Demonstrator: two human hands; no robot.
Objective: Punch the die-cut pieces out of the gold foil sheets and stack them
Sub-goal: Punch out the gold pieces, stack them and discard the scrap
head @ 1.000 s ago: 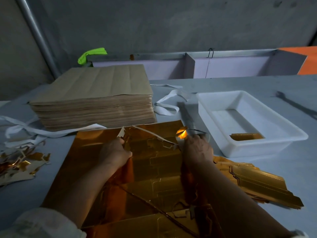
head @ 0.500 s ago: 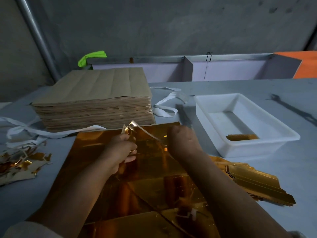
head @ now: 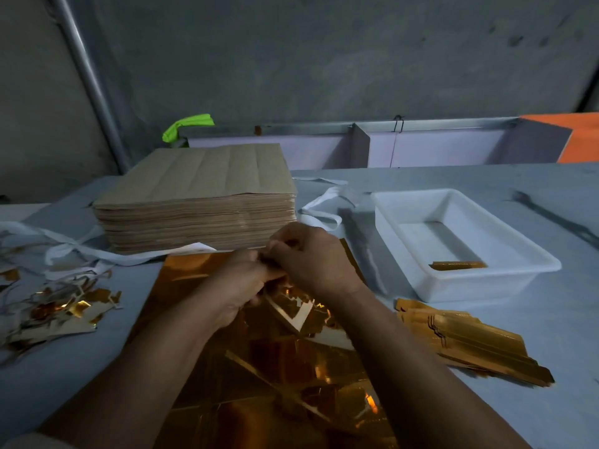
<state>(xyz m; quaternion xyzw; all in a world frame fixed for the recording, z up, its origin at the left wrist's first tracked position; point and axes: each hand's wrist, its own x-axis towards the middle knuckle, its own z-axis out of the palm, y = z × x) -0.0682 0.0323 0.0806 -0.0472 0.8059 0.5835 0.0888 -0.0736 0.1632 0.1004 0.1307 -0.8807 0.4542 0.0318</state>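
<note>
Head view. The left hand (head: 238,283) and right hand (head: 312,260) meet over the far edge of the foil sheet (head: 197,273), which lies flat at the near middle of the surface (head: 570,325) and runs under both forearms to the near edge. The fingers (head: 280,246) of both hands are curled and touch one another; together they pinch a foil strip (head: 296,314), whose white back shows where it trails down from the hands toward the sheet. How much of the strip lies inside the hands cannot be told.

The punched pieces (head: 470,340) lie in a fanned gold stack on the right of the surface, just beside the sheet and just in front of the tray (head: 392,228). The tray is white and stands toward the far right; one gold piece (head: 458,265) lies in its near end.

A paper stack (head: 201,196), brown and thick, stands at the far left-centre, its near side just beyond the sheet's far edge. White bands (head: 319,215) lie between it and the tray, and more run along its near side to the left edge. A scrap pile (head: 61,307) of gold and white offcuts lies by the left edge, apart from the sheet.
</note>
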